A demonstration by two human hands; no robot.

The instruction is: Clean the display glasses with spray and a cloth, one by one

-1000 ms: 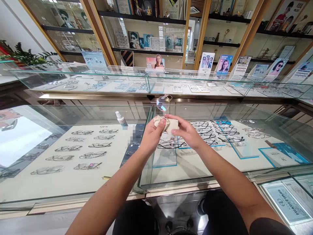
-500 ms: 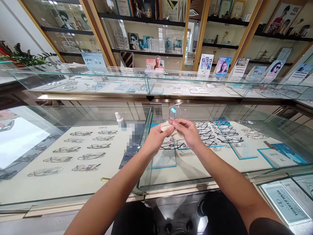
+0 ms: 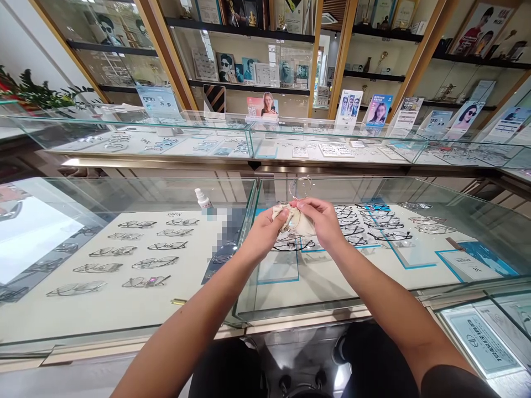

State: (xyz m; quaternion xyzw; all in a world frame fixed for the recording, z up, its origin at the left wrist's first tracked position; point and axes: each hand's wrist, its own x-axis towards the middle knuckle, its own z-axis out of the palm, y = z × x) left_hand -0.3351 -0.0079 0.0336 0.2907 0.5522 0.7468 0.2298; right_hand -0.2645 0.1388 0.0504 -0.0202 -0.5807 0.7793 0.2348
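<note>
Above the glass counter, both hands meet around a pair of thin-rimmed glasses (image 3: 299, 188) and a cream cloth (image 3: 305, 224). My left hand (image 3: 264, 231) is closed on the cloth, its thumb pressing the fabric around the lower lens. My right hand (image 3: 323, 221) pinches the glasses near the middle of the frame, with part of the cloth hanging beside its fingers. One round lens sticks up beyond the fingertips; the other is partly covered by cloth and thumb.
Rows of glasses (image 3: 155, 262) lie under the left counter glass, and more dark frames (image 3: 385, 221) under the right. A white spray bottle (image 3: 202, 198) stands left of the hands. Farther back is a second glass display case (image 3: 249, 126) with upright cards on top.
The glasses have turned slightly in the fingers. My left thumb has shifted a little left, and the cloth hangs more spread between the hands.
</note>
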